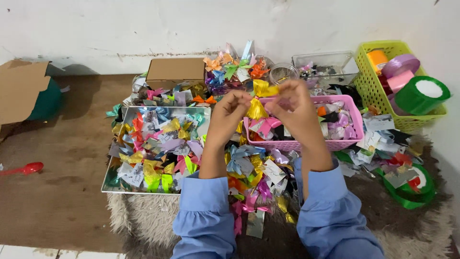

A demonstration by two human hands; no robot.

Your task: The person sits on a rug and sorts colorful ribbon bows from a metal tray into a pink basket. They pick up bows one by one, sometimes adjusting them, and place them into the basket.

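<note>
We find both hands raised over the pink basket (pixel 306 144), the left hand (pixel 229 115) and right hand (pixel 296 109) each pinching a part of one yellow ribbon bow (pixel 258 100) held between them. Just left lies a tray (pixel 125 111) heaped with coloured bows; a green basket (pixel 371 86) of ribbon rolls stands far right.

Evenly and softly lit from above, bright on the white plaster wall (pixel 143 24) beyond the hands. Faint shadow only beneath the folded brown cardboard flap (pixel 19 88) far left of the left hand (pixel 229 117). Slightly blurred at both hands, right hand (pixel 296 108) included; mild bending toward the edges.
</note>
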